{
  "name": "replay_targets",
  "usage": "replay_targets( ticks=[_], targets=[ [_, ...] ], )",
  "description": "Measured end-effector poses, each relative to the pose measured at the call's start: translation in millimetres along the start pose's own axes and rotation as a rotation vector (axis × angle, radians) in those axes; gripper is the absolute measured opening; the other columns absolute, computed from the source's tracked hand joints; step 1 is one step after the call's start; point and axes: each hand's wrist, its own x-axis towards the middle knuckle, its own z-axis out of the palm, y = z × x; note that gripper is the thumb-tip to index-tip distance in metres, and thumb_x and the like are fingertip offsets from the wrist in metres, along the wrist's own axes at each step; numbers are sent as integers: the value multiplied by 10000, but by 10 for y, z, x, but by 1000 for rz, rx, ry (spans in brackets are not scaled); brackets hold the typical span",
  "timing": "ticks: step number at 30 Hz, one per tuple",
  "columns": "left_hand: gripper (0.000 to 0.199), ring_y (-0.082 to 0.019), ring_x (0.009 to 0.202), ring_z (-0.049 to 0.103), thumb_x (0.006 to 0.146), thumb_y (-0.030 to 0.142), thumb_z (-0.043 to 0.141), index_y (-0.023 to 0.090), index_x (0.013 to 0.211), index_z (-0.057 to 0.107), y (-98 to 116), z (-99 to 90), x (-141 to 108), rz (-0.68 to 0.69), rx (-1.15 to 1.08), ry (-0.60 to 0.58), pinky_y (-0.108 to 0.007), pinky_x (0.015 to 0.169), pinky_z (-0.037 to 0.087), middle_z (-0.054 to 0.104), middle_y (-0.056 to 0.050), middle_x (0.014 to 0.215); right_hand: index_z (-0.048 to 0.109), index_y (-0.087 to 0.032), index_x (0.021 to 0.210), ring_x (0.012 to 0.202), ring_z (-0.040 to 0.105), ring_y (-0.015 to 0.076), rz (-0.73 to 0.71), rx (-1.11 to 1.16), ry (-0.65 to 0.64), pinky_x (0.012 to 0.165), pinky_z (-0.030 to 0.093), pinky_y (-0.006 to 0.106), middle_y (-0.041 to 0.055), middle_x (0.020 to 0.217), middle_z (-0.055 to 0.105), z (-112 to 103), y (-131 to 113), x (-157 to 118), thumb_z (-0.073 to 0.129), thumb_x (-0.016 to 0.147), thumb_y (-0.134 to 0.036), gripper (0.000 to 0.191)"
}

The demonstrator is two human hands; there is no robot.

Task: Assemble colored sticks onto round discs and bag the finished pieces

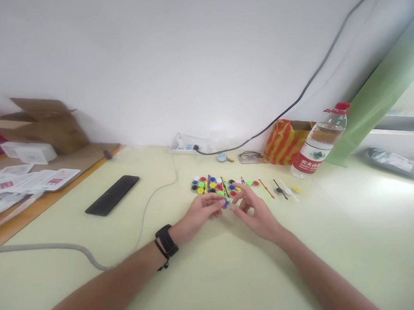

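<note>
My left hand (206,209), with a black watch on its wrist, pinches a small blue plastic piece (227,203) between thumb and fingertips. Just to the right, my right hand (254,210) has its thumb and fingers apart, close to the piece. Whether a fingertip touches it cannot be made out. Directly behind both hands lie small round plastic discs (200,190) in several colours, with thin coloured sticks among them. Farther right rest a red stick (266,188), a black stick with a disc (279,191) and a yellow disc (296,189). My fingers partly cover the group.
A black flat slab (113,195) lies at left, beside a grey cable (145,212). Against the wall are a power strip (184,149), glasses (250,156), a striped bag (282,142) and a water bottle (320,144). Cards (58,178) and a cardboard box (56,126) fill the left.
</note>
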Motion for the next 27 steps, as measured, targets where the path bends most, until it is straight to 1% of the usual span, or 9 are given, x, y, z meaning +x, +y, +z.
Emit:
replay_targets(
  ticks=[4,6,7,9,10,11,13,20,27],
  targets=[
    [351,-119,694,576,830,427,789,171,1065,740,-11,-5,5,8,-31,4,-262,661,436,702,-57,876,146,-333,1597,661,576,145,26,73,49,596,538,299,41,1051,619,36,15,-3,603,947,-415,799],
    [358,-115,678,564,811,420,809,170,1057,743,-6,-1,1,9,-55,10,-258,652,432,690,-48,830,196,-328,1584,664,572,139,38,130,82,608,534,302,39,1059,610,46,24,5,608,942,-420,769],
    [360,-114,673,558,804,417,815,168,1055,744,-2,2,-3,7,-63,10,-255,647,428,681,-42,806,318,-315,1537,665,565,135,47,149,94,610,526,299,38,1051,609,41,26,10,609,939,-425,674],
    [364,-110,666,551,795,411,826,164,1050,743,10,8,-11,3,-74,17,-249,640,419,670,-35,778,636,-244,1216,627,523,126,74,153,25,579,481,280,22,914,609,4,21,23,613,931,-446,350],
    [367,-108,662,547,789,408,831,162,1047,743,16,10,-14,2,-80,25,-248,638,417,671,-35,777,692,-206,949,581,478,119,94,146,-45,546,440,269,4,781,578,-26,13,30,617,925,-462,268],
    [371,-104,657,542,782,406,837,160,1044,742,22,11,-16,1,-85,36,-247,636,414,675,-37,784,634,-187,711,537,420,110,113,146,-117,516,392,262,-16,650,506,-60,1,36,621,919,-480,359],
    [376,-98,649,537,770,404,846,161,1037,741,29,13,-15,-1,-93,56,-245,632,410,689,-41,808,442,-190,514,504,335,101,137,178,-200,499,331,265,-39,527,362,-125,-40,48,613,921,-512,547],
    [377,-109,661,546,769,425,841,174,1034,748,27,18,-13,-8,-70,28,-255,637,415,718,-55,862,550,-212,873,679,513,137,129,279,-36,611,451,273,4,817,566,-103,-142,80,689,879,-536,352],
    [376,-129,719,573,786,427,827,171,1050,749,19,25,-19,29,-1,-21,-254,652,432,687,-48,837,545,-227,1088,718,587,140,114,242,-15,668,510,304,58,1048,657,15,-29,75,673,907,-434,304]
  ],
)
